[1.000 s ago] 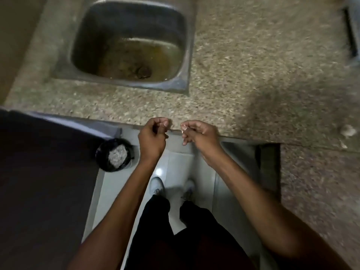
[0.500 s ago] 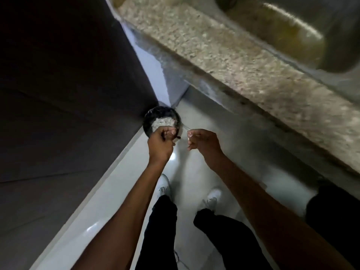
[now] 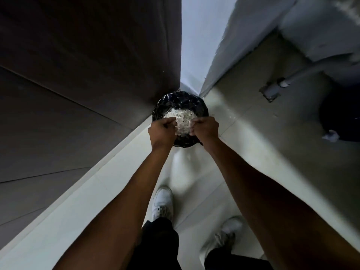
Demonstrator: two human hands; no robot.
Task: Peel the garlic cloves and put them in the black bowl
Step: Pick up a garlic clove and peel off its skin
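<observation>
A black bin (image 3: pixel 180 101) lined with a shiny plastic bag stands on the floor in a corner and holds a heap of white garlic peels (image 3: pixel 184 116). My left hand (image 3: pixel 161 131) and my right hand (image 3: pixel 206 127) hover side by side just over its near rim. The fingers of both curl downward in a pinch. What they pinch is hidden under the knuckles; a moment ago it was a small pale clove in the left and a thin strip of peel in the right. No black bowl is in view.
A dark cabinet side (image 3: pixel 78 75) rises on the left, close to the bin. On the right a grey wall runs under the counter, with a pipe fitting (image 3: pixel 282 82) and a dark object (image 3: pixel 341 117). My white shoes (image 3: pixel 162 203) stand on the pale tiled floor.
The view has swung down from the sink and counter to the floor bin. Both hands have moved forward and down until they are right over the peel heap.
</observation>
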